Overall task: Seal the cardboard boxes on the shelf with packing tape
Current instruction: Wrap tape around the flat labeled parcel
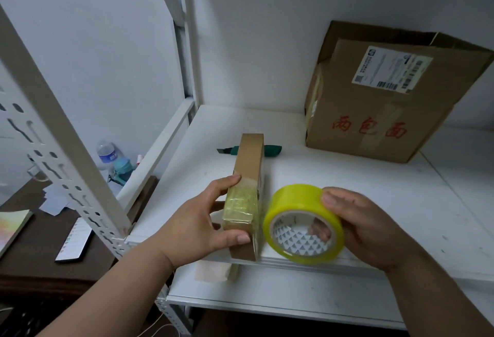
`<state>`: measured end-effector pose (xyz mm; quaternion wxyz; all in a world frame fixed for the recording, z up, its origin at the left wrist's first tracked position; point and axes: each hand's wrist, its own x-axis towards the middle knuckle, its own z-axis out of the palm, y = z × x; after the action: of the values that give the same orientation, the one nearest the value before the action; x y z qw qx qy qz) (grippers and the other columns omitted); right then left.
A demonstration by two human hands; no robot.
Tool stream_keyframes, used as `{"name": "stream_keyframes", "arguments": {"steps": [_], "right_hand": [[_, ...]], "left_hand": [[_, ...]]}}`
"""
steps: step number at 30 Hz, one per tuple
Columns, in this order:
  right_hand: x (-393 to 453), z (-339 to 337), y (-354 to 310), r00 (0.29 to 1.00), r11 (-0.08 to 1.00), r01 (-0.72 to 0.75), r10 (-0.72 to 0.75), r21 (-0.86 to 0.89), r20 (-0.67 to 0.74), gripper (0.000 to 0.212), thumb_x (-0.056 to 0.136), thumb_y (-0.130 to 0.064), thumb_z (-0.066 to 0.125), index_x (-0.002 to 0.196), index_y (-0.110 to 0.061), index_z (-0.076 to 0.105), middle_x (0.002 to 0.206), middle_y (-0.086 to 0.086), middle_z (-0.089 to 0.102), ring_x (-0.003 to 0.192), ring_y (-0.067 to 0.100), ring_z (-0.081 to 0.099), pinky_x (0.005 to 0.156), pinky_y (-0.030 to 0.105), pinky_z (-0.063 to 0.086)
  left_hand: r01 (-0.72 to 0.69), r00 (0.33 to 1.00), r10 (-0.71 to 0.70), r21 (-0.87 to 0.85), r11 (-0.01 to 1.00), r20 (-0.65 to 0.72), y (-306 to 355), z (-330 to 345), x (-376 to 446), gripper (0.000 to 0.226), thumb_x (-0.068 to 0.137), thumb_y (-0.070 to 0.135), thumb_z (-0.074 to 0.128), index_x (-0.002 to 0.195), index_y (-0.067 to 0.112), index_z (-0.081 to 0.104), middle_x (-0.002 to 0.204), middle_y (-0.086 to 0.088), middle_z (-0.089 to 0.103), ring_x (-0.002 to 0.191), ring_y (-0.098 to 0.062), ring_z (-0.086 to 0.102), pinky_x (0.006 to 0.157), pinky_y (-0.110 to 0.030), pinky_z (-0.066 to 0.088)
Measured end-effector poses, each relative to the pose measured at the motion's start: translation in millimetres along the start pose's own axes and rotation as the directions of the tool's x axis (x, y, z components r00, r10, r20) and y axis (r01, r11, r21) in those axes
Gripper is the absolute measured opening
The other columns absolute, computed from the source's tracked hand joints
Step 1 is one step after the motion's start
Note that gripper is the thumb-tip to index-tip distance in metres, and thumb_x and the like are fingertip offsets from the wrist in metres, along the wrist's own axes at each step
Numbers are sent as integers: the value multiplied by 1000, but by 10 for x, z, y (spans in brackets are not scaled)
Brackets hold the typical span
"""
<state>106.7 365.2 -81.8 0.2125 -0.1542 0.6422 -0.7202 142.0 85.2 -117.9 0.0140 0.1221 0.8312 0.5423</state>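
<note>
Both hands work at the shelf's [374,203] front edge. Left hand [197,224] clasps the narrow box [247,176] between thumb and fingers; standing on edge, its long axis runs back toward the wall. Right hand [361,227] grips the yellow tape roll [303,223], just right of that box, fingers curled through its core.

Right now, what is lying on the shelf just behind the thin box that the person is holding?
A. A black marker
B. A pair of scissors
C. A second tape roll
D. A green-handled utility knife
D: a green-handled utility knife lies flat behind the thin box, blade tip poking out left.
</note>
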Motion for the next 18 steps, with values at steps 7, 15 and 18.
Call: {"name": "stream_keyframes", "arguments": {"steps": [7,15,18], "right_hand": [[160,96,-9,999,992,7,-11,-126,-32,61,56,-70,80,77,-15,69,67,11,56,60,20,53,59,27,49],[254,425,41,991,990,98,-107,-106,-81,31,85,-49,63,79,-20,72,62,-5,62,56,8,56,60,23,46],[296,437,61,991,988,117,-109,101,-83,29,82,-39,70,87,-10,71,72,4,68,65,15,62,60,23,52]], "left_hand": [[183,973,-136,-262,947,188,153,-97,-57,93,66,30,88,140,51,35,131,28,55,116,-12,63,89,-30,55],[320,932,-361,-428,845,-17,344,-51,13,61,80,44,76,129,29,43,107,0,66,66,-19,65,72,-52,58],[322,907,-419,-593,738,-28,223,-9,-40,43,87,32,66,125,28,46,97,-5,68,69,-23,64,77,-60,55]]}}
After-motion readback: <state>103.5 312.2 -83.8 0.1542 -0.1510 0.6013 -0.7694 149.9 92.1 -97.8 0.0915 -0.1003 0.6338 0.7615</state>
